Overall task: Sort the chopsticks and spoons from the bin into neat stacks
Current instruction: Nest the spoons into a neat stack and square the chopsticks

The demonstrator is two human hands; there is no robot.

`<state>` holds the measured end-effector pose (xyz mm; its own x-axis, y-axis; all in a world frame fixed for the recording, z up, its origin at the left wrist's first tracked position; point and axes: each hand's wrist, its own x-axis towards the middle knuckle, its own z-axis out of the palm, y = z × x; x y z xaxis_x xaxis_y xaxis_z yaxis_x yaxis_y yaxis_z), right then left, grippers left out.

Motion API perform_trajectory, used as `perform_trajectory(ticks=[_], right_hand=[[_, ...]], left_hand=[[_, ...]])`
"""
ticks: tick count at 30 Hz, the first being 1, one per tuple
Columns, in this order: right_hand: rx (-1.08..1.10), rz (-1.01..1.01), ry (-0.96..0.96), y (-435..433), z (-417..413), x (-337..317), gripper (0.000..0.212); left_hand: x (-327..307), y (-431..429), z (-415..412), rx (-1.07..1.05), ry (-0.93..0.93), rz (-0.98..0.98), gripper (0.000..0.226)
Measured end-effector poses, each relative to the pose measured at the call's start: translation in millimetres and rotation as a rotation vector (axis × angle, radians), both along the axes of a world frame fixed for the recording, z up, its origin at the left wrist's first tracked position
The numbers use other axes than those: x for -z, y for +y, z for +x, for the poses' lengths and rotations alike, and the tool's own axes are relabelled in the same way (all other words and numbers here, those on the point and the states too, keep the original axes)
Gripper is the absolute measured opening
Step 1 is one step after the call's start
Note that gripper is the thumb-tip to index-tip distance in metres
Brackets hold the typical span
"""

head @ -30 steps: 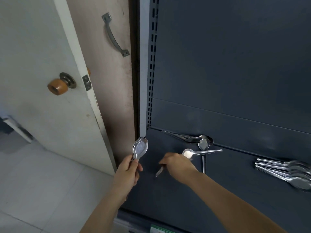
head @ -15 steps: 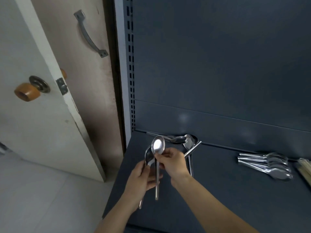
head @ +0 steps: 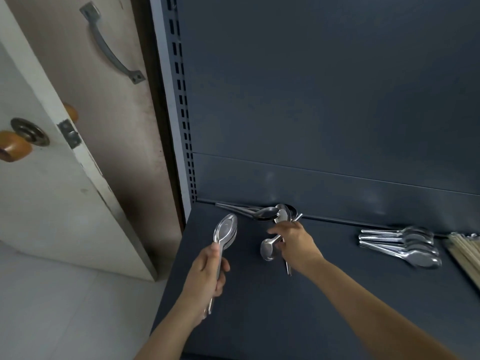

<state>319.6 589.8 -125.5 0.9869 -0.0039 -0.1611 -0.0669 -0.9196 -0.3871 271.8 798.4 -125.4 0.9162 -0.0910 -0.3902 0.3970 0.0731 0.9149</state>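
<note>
My left hand grips the handles of two nested steel spoons, bowls pointing up and away, above the left end of the dark shelf. My right hand holds the handle of another steel spoon, whose bowl points left and down. Just behind it, a few loose spoons lie against the shelf's back wall. A neat row of spoons lies at the right, with pale chopsticks beside it at the frame edge.
The shelf's dark back panel rises behind the cutlery. A slotted upright marks the shelf's left side. Left of it stands an open white door with a brown knob, over pale floor tiles.
The spoon that my right hand brought to my left hand now sits with the first in my left hand. My right hand moved back to the loose spoons and picked up another.
</note>
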Motion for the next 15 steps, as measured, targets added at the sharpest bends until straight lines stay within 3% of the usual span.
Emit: perform_trajectory(ticks=[3, 9, 12, 15], right_hand=[[-0.194, -0.146, 0.035, -4.1, 3.9, 6.3, 0.035], [-0.185, -0.215, -0.003, -0.2, 11.8, 10.7, 0.02], [-0.037, -0.106, -0.017, -1.5, 15.7, 3.3, 0.015], [0.271, 0.049, -0.053, -9.6, 20.3, -4.7, 0.008]], left_hand=[[1.9, 1.6, 2.9, 0.027, 0.006, 0.024, 0.028], [3.8, 1.9, 5.7, 0.042, 0.007, 0.037, 0.019], [4.8, 2.4, 7.3, 0.04, 0.0, 0.049, 0.02], [5.8, 2.0, 9.3, 0.041, 0.002, 0.05, 0.02]])
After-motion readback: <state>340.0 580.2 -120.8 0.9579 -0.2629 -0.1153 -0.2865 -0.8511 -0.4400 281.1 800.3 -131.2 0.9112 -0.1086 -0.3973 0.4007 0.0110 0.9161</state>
